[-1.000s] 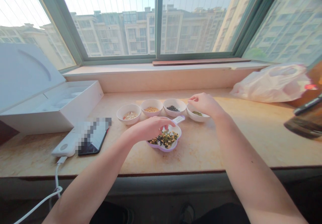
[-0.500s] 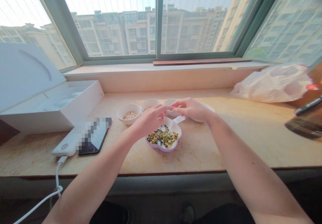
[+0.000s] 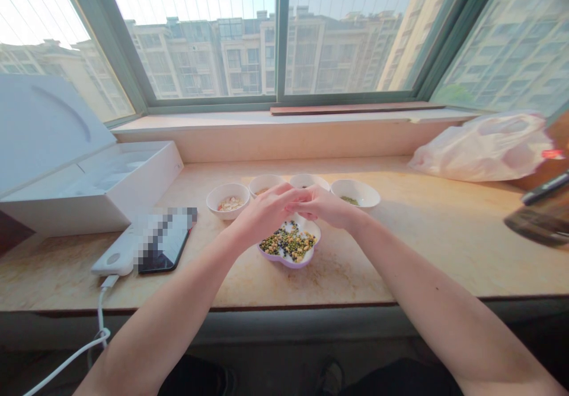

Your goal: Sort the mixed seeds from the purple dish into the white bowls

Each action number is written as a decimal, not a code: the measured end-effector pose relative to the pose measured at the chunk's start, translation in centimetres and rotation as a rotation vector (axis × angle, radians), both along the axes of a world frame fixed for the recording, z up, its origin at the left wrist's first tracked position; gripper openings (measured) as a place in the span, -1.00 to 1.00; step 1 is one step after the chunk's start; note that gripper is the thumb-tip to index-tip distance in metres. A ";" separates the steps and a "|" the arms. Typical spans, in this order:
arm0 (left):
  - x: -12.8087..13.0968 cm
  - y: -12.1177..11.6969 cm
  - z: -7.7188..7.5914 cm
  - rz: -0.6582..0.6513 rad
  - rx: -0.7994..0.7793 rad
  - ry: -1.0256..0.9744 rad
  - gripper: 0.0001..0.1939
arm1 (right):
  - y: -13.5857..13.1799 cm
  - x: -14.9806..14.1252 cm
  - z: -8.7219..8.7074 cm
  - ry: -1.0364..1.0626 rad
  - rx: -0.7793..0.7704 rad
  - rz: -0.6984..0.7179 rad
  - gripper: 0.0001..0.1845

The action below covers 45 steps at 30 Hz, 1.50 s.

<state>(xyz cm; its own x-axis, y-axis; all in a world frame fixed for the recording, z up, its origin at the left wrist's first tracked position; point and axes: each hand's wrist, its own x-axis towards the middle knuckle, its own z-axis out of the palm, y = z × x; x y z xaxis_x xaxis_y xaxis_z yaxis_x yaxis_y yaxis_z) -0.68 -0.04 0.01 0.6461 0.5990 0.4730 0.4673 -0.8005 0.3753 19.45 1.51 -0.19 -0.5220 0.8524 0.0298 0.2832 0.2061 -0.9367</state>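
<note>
My left hand and my right hand meet above the far side of a purple-and-white, lobed dish. Mixed beans, yellow, green and black, lie in this dish; its handle is hidden behind my hands. The left fingers are bent over those of the right, whose fingertips are pinched together against the left hand. What either hand holds is too small or covered. Just beyond stand small white bowls: one with pale flakes, one with green beans, and two partly covered bowls between them.
On the left are an open white box, a white power bank with a cable, and a phone. A plastic bag and a dark brown container are at right. The counter's front edge runs below the dish.
My right hand has come left and nearer from over the bowls to my left hand, uncovering the bowl of green beans. The left hand has barely moved; the dish stays put.
</note>
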 end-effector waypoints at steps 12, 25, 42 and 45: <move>-0.6 -0.5 0.5 -0.055 -0.179 0.357 -0.63 | 1.3 3.1 1.8 -0.403 0.503 -0.571 -0.77; 0.7 -0.7 -0.3 -0.163 -0.160 0.472 -0.81 | 3.1 10.2 2.1 -1.018 0.241 -0.841 -0.76; 0.6 -0.7 0.2 -0.090 -0.276 0.450 -0.62 | 4.1 11.4 1.5 -0.944 0.131 -0.704 -0.81; 0.6 -0.5 0.2 -0.089 -0.276 0.473 -0.56 | 4.1 11.4 1.6 -0.951 0.142 -0.672 -0.81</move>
<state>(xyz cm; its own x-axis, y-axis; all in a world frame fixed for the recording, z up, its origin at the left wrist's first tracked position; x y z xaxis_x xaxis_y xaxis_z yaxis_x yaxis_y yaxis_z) -0.12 -0.56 0.20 0.8035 0.5934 -0.0472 0.5711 -0.7461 0.3424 30.85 5.64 1.43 0.1685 0.9856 -0.0129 0.9485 -0.1657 -0.2699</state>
